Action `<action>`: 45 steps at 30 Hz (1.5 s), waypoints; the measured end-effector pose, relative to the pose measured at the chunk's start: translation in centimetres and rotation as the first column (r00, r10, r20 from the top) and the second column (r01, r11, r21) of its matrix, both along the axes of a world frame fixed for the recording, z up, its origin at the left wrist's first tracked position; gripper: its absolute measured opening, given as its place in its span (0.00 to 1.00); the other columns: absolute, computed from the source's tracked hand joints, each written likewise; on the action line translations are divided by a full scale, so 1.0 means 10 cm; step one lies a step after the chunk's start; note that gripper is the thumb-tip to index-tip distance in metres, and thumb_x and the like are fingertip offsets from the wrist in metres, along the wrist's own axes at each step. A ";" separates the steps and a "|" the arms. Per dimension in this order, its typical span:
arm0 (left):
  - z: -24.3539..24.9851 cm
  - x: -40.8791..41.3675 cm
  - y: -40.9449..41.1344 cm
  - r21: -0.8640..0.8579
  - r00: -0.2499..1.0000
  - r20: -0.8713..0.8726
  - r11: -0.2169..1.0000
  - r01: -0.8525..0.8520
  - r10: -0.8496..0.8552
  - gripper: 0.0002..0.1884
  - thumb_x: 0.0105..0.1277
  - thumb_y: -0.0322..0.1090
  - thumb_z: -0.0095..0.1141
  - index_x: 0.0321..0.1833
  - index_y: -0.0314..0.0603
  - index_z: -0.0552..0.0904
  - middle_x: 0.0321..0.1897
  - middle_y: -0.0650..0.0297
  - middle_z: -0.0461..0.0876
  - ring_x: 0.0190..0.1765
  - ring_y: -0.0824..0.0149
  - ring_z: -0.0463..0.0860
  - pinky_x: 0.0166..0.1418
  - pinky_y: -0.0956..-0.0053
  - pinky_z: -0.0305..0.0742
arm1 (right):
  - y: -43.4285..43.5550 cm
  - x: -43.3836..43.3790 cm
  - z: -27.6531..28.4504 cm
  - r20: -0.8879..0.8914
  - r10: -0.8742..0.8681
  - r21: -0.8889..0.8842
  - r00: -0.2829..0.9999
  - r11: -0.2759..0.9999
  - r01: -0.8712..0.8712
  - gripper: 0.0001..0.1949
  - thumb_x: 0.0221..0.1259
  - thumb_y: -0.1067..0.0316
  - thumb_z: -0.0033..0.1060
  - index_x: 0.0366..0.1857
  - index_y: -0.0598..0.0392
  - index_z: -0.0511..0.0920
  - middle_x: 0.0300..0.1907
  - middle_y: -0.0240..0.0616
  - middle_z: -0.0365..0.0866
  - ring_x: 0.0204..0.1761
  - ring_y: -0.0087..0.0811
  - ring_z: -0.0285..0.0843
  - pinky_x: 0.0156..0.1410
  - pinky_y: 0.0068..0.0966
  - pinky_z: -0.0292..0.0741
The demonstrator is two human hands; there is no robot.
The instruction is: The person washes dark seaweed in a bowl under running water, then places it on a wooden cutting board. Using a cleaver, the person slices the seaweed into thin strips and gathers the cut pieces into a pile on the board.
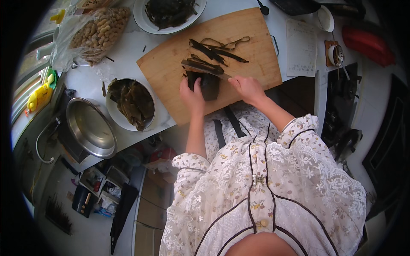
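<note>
A wooden cutting board (253,68) lies on the counter before me. On it, my left hand (193,96) presses down on a dark folded piece of what looks like kelp (209,88), thumb and fingers on its top. My right hand (248,89) grips a knife (205,68), whose blade lies across the far edge of that piece, just beyond my left fingertips. Cut dark strips (209,52) are scattered past the blade, and one thin strip curls in a loop. The knife's handle is mostly hidden in my right fist.
Left of the board stands a white bowl (110,116) of brown kelp sheets, beside a steel basin (77,134). A white basin (137,17) of dark strips stands beyond the board. A plastic bag of peanuts (102,30) is far left. To the right lies a written sheet (301,48).
</note>
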State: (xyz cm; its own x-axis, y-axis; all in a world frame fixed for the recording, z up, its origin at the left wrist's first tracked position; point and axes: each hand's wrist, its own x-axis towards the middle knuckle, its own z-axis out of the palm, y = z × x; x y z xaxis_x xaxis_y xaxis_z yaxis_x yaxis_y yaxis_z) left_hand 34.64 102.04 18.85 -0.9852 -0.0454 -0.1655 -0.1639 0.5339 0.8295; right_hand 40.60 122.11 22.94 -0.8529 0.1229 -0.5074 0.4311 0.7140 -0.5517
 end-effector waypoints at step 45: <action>-0.33 0.31 0.13 -0.451 0.928 -0.241 0.880 0.151 -0.283 0.27 0.67 0.36 0.59 0.65 0.27 0.72 0.64 0.40 0.71 0.64 0.39 0.71 0.68 0.48 0.67 | -0.20 0.02 0.12 0.093 0.128 0.087 0.987 0.987 -0.136 0.25 0.73 0.42 0.51 0.31 0.56 0.80 0.26 0.54 0.82 0.33 0.59 0.82 0.38 0.51 0.76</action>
State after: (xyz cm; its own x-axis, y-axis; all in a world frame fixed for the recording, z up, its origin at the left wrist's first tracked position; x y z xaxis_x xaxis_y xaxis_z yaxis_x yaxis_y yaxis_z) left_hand 37.74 103.30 15.53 -0.9776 0.1758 0.1160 0.2105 0.8330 0.5117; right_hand 40.77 120.12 24.13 -0.8182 0.0621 -0.5716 0.3728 0.8142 -0.4451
